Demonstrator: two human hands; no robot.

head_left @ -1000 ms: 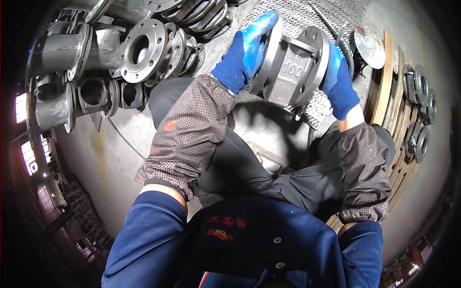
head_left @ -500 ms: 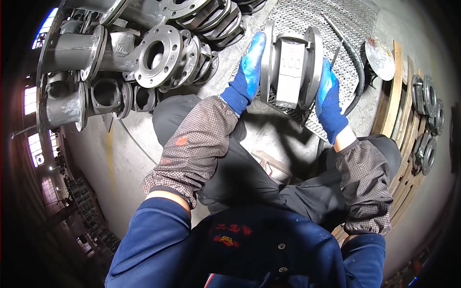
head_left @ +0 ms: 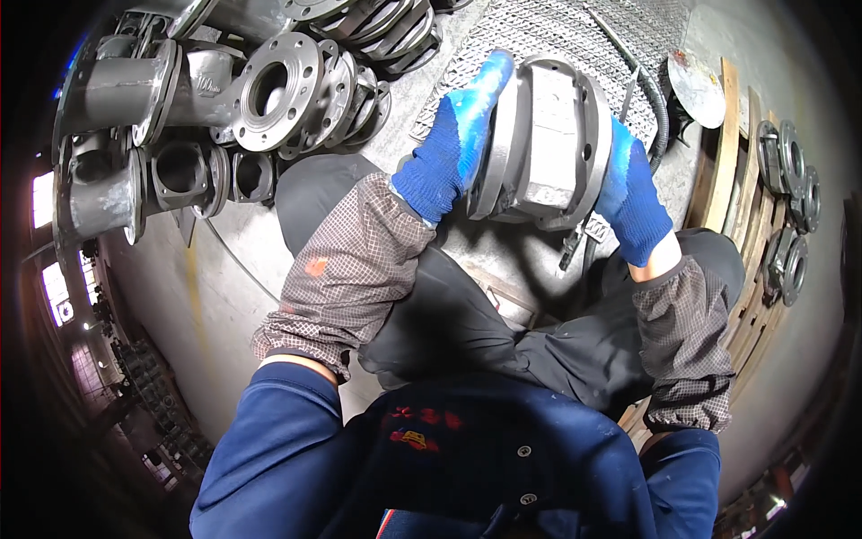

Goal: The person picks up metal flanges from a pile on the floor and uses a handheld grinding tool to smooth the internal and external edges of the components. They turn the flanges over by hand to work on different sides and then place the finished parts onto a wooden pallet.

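A grey cast metal valve body with a round flange at each end is held up in front of me, above my knees. My left hand, in a blue glove, presses flat against its left flange. On the opposite side my right hand, also blue-gloved, grips the right flange from behind. The body's flat middle face points up at the camera. Both forearms wear brown mesh sleeve covers.
Several grey flanged valve castings lie piled at the upper left. A perforated metal mat and a black hose lie beyond the valve body. Wooden pallet boards with more castings stand at the right.
The valve body has been turned from tilted to nearly straight, its flat face now toward the camera, and drawn closer to me. Both hands stayed on its flanges.
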